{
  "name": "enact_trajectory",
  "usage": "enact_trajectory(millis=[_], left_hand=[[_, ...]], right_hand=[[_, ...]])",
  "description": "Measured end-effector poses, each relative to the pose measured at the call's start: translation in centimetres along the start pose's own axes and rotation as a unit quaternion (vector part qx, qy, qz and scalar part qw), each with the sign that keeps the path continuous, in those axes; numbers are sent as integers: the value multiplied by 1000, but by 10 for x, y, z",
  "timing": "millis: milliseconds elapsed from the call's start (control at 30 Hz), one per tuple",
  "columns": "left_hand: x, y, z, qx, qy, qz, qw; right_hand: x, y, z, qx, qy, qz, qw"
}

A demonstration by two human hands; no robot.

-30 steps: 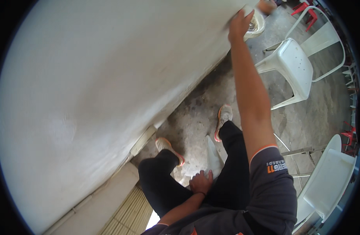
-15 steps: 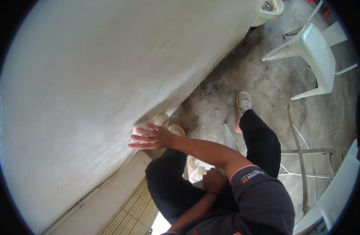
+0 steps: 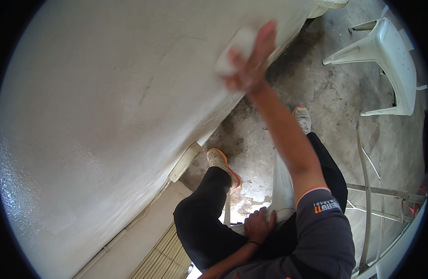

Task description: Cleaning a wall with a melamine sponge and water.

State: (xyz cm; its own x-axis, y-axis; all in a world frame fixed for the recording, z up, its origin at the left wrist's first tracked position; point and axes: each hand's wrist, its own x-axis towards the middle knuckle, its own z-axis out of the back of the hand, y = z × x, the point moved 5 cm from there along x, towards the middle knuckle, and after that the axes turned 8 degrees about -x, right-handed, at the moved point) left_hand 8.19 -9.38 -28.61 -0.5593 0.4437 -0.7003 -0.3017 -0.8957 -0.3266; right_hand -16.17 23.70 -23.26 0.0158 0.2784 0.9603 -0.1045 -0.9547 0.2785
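My right hand (image 3: 249,67) is stretched far up along the pale wall (image 3: 107,93), smeared by motion. Its fingers spread over a white block-like pad (image 3: 242,44), pressed to the wall surface; the pad's exact kind is too blurred to tell. Low between my thighs, my left hand (image 3: 260,225) is curled over the front edge of the white plastic stool (image 3: 283,186) under me. A dark band circles the left wrist.
A white plastic stool (image 3: 394,60) stands on the stained concrete floor (image 3: 288,88) at right. Below it is a metal frame (image 3: 365,195). Along the wall's foot are a cream box (image 3: 185,162) and a pipe (image 3: 116,242). A pale basin (image 3: 321,8) sits at the top.
My right hand has swept the white pad up and right along the wall, away from the cream box. My left hand has shifted slightly down, and my left foot now shows more.
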Motion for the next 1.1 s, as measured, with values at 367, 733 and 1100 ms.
enact_trajectory(millis=[367,733,1100], left_hand=[[-2,-3,-7,-4,1,-5,1000],[0,-7,-18,-14,5,-21,1000],[-7,18,-11,-15,-30,-47,998]], right_hand=[[28,-222,12,-124,-28,-381,916],[-162,104,26,265,133,-207,932],[-166,126,-1,18,103,130,986]])
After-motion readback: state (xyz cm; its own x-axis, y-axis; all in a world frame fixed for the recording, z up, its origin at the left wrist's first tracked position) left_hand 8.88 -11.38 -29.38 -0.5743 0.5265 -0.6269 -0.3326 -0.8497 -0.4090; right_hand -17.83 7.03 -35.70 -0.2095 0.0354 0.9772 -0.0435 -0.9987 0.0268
